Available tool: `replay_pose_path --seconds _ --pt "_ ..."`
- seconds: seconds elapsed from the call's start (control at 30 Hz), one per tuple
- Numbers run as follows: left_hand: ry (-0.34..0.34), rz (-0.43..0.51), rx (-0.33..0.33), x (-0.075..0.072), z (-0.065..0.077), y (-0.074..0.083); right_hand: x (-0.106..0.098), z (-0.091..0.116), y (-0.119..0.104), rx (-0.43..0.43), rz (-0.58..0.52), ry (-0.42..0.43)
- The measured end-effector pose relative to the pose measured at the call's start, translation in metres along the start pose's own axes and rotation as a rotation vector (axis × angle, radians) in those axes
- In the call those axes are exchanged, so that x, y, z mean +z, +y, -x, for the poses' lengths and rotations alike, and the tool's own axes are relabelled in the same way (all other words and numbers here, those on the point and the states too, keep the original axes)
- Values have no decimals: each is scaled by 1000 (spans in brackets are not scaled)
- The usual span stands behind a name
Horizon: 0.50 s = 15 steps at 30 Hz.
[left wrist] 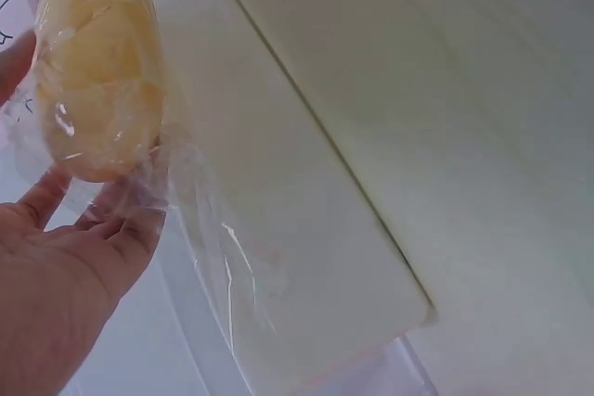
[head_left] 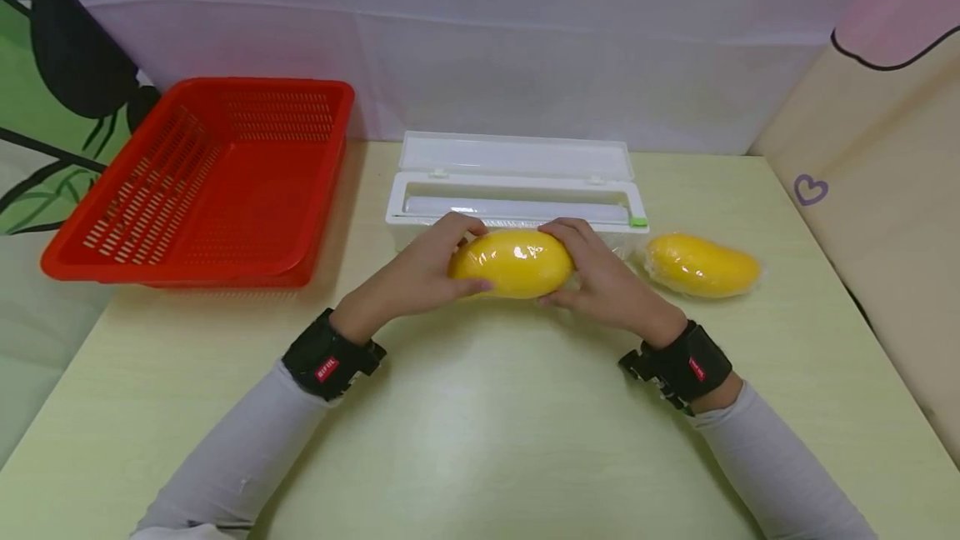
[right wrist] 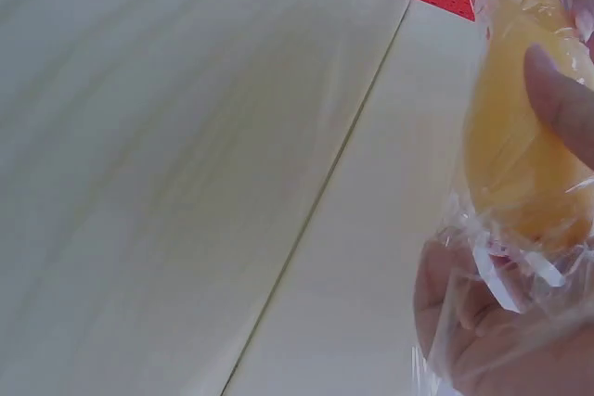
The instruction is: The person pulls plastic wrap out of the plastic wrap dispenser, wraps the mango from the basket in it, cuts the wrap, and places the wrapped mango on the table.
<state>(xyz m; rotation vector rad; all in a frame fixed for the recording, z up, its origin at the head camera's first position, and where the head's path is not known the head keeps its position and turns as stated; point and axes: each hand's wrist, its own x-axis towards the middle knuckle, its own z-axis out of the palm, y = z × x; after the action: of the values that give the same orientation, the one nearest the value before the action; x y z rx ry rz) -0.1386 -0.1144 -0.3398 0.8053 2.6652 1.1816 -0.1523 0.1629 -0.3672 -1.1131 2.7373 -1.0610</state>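
Note:
A yellow mango (head_left: 513,263), with clear cling film round it, is held level between both hands. At its left end the left hand (head_left: 423,273) grips it, thumb along the near side and fingers behind. The right hand (head_left: 603,277) holds the other end in the same manner. Loose cling film (left wrist: 218,248) trails from the mango's end in the left wrist view, and crumpled film lies over the right fingers (right wrist: 464,294) in the right wrist view. Just behind the hands stands a white cling film dispenser (head_left: 517,185), its lid raised and a roll inside.
A second film-covered mango (head_left: 702,266) lies on the table (head_left: 480,440) to the right of the right hand. At the far left is a red plastic basket (head_left: 232,198) with slotted walls. A pale cloth (head_left: 525,57) hangs behind the table.

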Motion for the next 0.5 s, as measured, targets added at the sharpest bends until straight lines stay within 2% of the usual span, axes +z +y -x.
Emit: replay_pose_path --seconds 0.17,0.3,0.5 --pt "4 -46 50 2 -1 -4 -2 1 0 41 -19 -7" --pt "13 -83 69 5 -2 -7 -3 1 1 14 -74 -1" --pt "22 -72 112 5 -1 -7 -1 0 1 -23 -118 32"
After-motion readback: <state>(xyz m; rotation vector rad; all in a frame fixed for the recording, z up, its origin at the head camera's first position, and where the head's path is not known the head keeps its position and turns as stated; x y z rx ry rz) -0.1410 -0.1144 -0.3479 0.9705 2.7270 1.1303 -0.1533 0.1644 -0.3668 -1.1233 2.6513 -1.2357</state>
